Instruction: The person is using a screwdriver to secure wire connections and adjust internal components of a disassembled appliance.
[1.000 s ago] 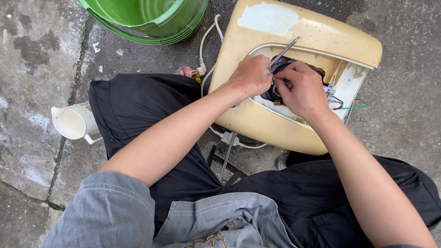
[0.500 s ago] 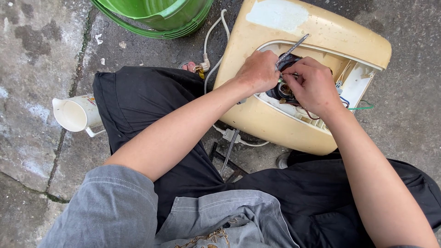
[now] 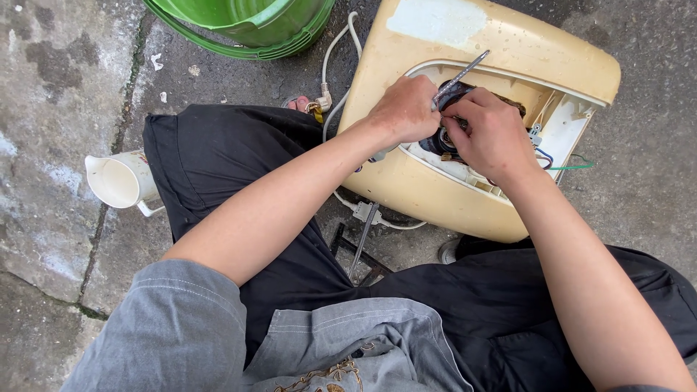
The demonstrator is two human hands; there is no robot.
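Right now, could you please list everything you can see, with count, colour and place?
appliance casing: one, cream-yellow, on the concrete, opened, hands inside
thin metal tool: one, silver, held over the opening
wires: several, coloured, right edge of opening
cable: one, white, left of casing
basin: one, green, top of view
jug: one, white, left on ground
concrete floor: grey, all around
trousers: black; shirt: grey
left hand: on the tool
right hand: in the opening
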